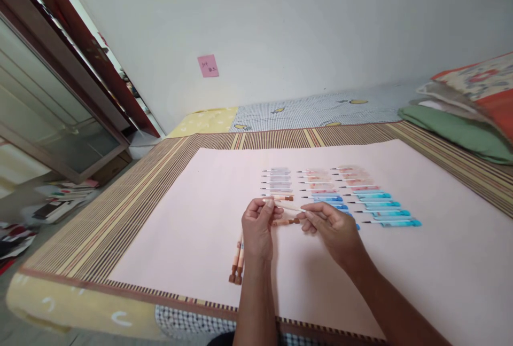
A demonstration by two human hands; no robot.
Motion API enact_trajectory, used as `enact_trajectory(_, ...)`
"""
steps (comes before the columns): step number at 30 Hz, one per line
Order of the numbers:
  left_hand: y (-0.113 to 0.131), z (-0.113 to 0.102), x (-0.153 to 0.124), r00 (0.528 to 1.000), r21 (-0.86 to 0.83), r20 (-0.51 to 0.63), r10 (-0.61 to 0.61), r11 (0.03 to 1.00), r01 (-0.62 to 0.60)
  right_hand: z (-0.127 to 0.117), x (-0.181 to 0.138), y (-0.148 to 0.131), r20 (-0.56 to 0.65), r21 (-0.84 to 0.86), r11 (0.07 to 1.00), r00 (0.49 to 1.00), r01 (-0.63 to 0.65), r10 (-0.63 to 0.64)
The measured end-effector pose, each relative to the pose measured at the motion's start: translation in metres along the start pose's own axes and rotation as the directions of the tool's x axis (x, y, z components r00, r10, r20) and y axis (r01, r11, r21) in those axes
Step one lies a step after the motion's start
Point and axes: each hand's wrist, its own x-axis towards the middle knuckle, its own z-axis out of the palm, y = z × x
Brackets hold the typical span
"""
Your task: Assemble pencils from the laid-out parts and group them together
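Observation:
My left hand (258,223) and my right hand (332,223) meet above the pink sheet, both with fingers closed. Between them they pinch a thin white pen refill (289,207), one end in each hand. Just beyond and under my hands lies a peach pen with a brown end (285,197), with another peach pen (286,222) partly hidden. Two more peach pens (236,260) lie side by side left of my left wrist. Blue pens (332,199) are partly covered by my right hand. Turquoise pens (395,213) lie to the right, with thin white dark-tipped refills alongside.
Farther back are several clear greyish pens (279,179) and pinkish ones (320,178) in rows. The pink sheet (172,228) lies on a striped mat (116,202). Folded cloths (460,132) sit at the right back. A pink note (208,65) is on the wall.

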Motion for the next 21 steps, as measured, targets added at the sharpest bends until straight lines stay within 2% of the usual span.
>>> enact_trajectory(5,0.002,0.000,0.001,0.996,-0.052,-0.084,-0.025,0.998,0.020,0.001,-0.001,-0.006,-0.001,-0.047,0.999,1.000,0.017,-0.017)
enact_trajectory(12,-0.001,-0.002,0.001,0.990,-0.102,-0.017,-0.142,0.985,0.140,0.013,-0.012,-0.026,0.069,-0.174,0.979,0.993,0.105,-0.094)
enact_trajectory(16,0.005,-0.007,0.004,0.964,-0.267,-0.138,-0.228,0.946,0.186,0.013,-0.010,-0.028,0.130,-0.163,0.977,0.985,0.137,-0.116)
enact_trajectory(18,0.011,-0.011,0.006,0.948,-0.417,-0.181,-0.263,0.893,0.169,0.012,-0.004,-0.022,0.156,-0.280,0.929,0.966,0.241,-0.204)
enact_trajectory(19,0.014,-0.013,0.007,0.949,-0.484,-0.172,-0.265,0.862,0.153,0.011,-0.001,-0.017,0.186,-0.375,0.874,0.949,0.309,-0.256)
enact_trajectory(21,0.019,-0.017,0.008,0.963,-0.567,-0.129,-0.237,0.814,0.125,0.011,0.005,-0.004,0.295,-0.563,0.707,0.903,0.428,-0.312)
